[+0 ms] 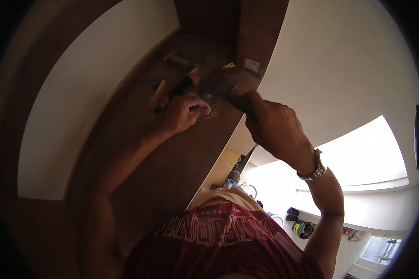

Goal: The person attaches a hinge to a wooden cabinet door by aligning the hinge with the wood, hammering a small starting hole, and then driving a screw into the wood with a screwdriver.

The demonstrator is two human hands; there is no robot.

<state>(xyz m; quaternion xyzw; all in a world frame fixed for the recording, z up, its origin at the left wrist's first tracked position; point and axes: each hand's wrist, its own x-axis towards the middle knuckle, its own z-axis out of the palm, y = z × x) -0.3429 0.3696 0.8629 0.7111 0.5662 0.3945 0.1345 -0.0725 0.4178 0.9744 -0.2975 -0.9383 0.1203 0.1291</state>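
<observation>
On the dark brown wooden surface [158, 162], my left hand [184, 111] has its fingers pinched together beside a small metal plate with holes [214, 111]; what it holds is too small to make out. My right hand [274, 128] grips the dark handle of a tool [230, 90], seemingly a hammer, whose blurred head is above and right of my left hand. Just beyond my left hand lie a yellow-and-black tool [159, 95] and other small items, partly blurred. A small orange-brown object [172, 59] sits farther back.
A curved white panel [60, 116] borders the wood on the left, and a dark upright board [260, 32] rises at the back. To the right are a white wall [349, 69] and a bright opening [358, 144]. Below, on the floor, are black shoes [292, 214] and a bucket [302, 229].
</observation>
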